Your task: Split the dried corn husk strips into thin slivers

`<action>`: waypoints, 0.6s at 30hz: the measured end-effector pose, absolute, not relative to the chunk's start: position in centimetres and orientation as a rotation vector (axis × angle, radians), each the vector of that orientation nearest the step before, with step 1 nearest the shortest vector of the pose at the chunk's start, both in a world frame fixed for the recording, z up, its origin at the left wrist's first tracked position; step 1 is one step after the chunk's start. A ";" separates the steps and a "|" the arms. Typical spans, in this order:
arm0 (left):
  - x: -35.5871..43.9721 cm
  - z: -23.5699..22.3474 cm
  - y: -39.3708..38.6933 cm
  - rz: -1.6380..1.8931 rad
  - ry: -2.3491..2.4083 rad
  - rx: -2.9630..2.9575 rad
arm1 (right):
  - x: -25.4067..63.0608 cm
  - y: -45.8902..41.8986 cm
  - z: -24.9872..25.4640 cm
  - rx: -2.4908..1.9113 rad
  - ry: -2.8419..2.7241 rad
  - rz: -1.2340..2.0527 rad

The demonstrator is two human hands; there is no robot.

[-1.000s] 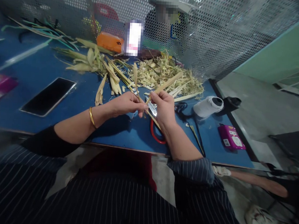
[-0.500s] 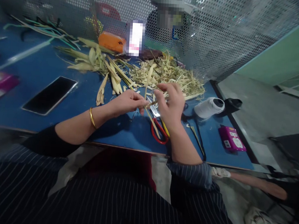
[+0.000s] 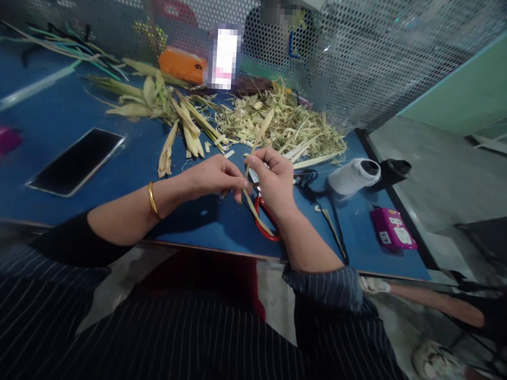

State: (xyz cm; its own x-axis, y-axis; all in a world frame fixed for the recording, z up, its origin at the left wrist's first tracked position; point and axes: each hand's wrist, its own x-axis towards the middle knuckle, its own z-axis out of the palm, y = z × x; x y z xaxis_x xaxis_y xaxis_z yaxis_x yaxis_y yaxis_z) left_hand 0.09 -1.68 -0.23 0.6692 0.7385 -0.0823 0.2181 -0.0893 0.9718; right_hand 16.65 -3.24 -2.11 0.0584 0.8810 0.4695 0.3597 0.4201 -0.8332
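Over blue table (image 3: 70,118): both hands (image 3: 214,176) pinch straw strip (image 3: 256,139).

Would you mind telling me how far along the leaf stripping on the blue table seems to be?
Done: a pile of pale shredded trimmings lies beyond the hands. In hand: the left hand and right hand pinch one thin pale leaf strip above the red-handled scissors. Left: whole yellow-green leaves wait further left.
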 end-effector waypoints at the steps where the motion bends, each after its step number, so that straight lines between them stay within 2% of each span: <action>1: 0.1 -0.1 -1.7 0.559 0.814 1.622 | 16.9 -3.3 -1.8 -1.142 -1.561 0.457; 5: -0.2 0.1 -1.2 0.799 0.877 1.357 | 17.7 -4.3 -0.4 -1.114 -1.564 -0.020; 7: -0.4 0.1 -0.8 0.907 0.860 1.201 | 17.5 -4.9 0.0 -1.112 -1.554 -0.102; 9: -0.5 0.2 -0.6 0.980 0.831 1.133 | 16.9 -5.2 -0.3 -1.125 -1.639 0.002; 12: -0.4 0.1 -0.6 1.038 0.786 1.121 | 15.6 -4.9 -1.5 -1.218 -1.761 0.401; 15: 0.0 -0.3 -0.9 1.043 0.752 1.115 | 14.4 -4.2 -2.8 -1.275 -1.655 0.755; 18: 0.3 -0.5 -1.1 1.050 0.743 1.116 | 13.9 -4.1 -3.4 -1.222 -1.565 0.860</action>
